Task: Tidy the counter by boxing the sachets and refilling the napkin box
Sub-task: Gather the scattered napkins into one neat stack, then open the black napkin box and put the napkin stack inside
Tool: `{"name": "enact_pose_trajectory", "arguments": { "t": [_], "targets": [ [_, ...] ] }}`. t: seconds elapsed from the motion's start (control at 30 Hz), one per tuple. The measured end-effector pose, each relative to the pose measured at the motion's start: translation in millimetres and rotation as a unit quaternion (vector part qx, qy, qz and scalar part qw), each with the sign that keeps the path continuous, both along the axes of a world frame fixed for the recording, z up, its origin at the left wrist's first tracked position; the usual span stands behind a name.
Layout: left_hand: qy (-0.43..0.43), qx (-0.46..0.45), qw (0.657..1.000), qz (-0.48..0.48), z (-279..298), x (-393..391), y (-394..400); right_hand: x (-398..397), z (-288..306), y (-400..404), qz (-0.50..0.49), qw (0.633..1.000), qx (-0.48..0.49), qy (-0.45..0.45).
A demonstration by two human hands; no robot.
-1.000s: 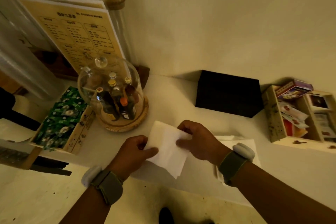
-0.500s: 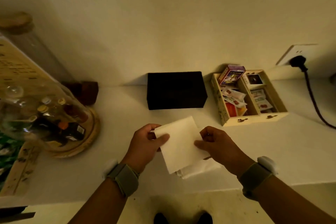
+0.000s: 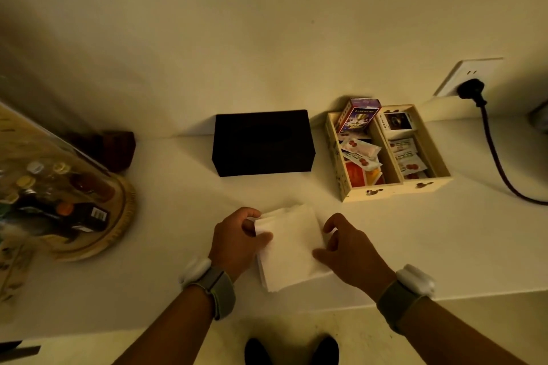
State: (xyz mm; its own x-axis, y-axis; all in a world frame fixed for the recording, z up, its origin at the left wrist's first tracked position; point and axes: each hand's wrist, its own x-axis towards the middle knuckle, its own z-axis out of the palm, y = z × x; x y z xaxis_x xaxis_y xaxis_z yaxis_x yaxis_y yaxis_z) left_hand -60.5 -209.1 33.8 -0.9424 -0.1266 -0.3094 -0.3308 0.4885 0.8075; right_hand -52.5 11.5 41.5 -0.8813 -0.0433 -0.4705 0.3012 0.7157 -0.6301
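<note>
A stack of white napkins [image 3: 289,249] lies on the white counter [image 3: 430,246] near its front edge. My left hand [image 3: 237,238] pinches the stack's left edge between thumb and fingers. My right hand [image 3: 348,252] rests at the stack's right edge, thumb on the paper and fingers curled. Behind the stack, against the wall, stands a closed black napkin box [image 3: 262,142]. To its right is a two-compartment wooden box [image 3: 388,190] holding several sachets [image 3: 360,151] and small cartons.
A glass dome over small bottles [image 3: 59,195] sits on a round wooden base at the left. A dark wooden block [image 3: 118,148] stands behind it. A black plug and cable [image 3: 492,139] run down from a wall socket at the right.
The napkin that both hands held up in the air has come down onto the stack on the counter. The view has swung right, away from the dome and the green sachet box.
</note>
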Motion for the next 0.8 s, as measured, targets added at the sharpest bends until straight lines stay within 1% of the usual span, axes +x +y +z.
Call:
{"name": "enact_pose_trajectory", "arguments": {
  "t": [0.1,0.17,0.27,0.33,0.43,0.53,0.6,0.7,0.8],
  "targets": [
    [0.006,-0.024,1.000,-0.001,-1.6,-1.4,-2.6,0.4,-2.5,1.5,0.014,1.000,0.016,0.012],
    [0.015,-0.025,1.000,0.005,-1.7,-3.0,-6.0,0.6,-2.3,3.1,0.015,0.999,0.021,0.027],
    [0.030,-0.014,0.999,0.023,0.1,-7.0,-12.4,-1.1,2.0,2.7,0.000,0.997,0.030,0.075],
    [0.046,-0.008,0.998,0.042,3.9,-14.4,-20.4,-8.0,7.5,-1.2,-0.016,0.994,0.016,0.108],
    [0.076,-0.005,0.994,0.073,12.3,-31.4,-40.3,-24.9,19.8,-10.8,-0.030,0.990,-0.039,0.132],
    [0.094,0.004,0.991,0.098,16.8,-55.3,-63.6,-50.7,28.0,-22.5,-0.053,0.986,-0.106,0.119],
    [0.095,0.018,0.991,0.098,17.6,-70.3,-71.6,-69.1,31.1,-28.9,-0.088,0.979,-0.149,0.103],
    [0.088,0.038,0.992,0.079,14.4,-86.0,-72.9,-92.9,30.1,-37.1,-0.130,0.970,-0.188,0.078],
    [0.071,0.087,0.992,0.062,9.5,-91.9,-67.1,-105.8,25.9,-43.4,-0.149,0.958,-0.239,0.060]
  ]
}}
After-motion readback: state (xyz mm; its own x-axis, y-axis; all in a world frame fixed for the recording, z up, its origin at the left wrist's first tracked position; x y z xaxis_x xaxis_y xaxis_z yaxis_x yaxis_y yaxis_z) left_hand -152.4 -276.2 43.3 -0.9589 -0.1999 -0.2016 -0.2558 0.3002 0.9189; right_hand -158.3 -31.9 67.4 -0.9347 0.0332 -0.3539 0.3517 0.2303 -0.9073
